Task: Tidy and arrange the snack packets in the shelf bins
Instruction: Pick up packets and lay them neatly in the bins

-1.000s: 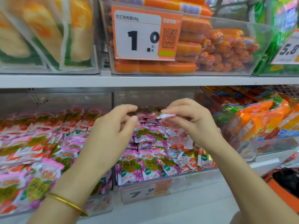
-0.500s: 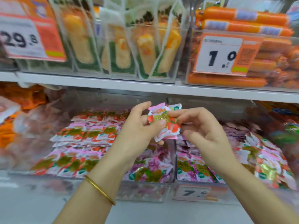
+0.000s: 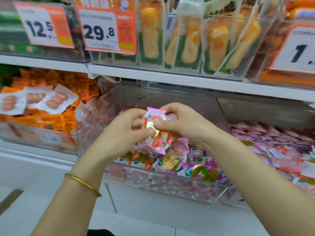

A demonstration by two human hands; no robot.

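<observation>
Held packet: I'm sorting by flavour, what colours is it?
The packet is white, pink-edged, with red and gold print; head view.

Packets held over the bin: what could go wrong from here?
1. The packets are only pinched by the left hand and right hand. The lowest hangs below the grip and may slip out.
2. The pile reaches the front wall of the bin, so added packets could slide over it.
3. The pink packets to the right look similar, so a mix-up seems possible.
</observation>
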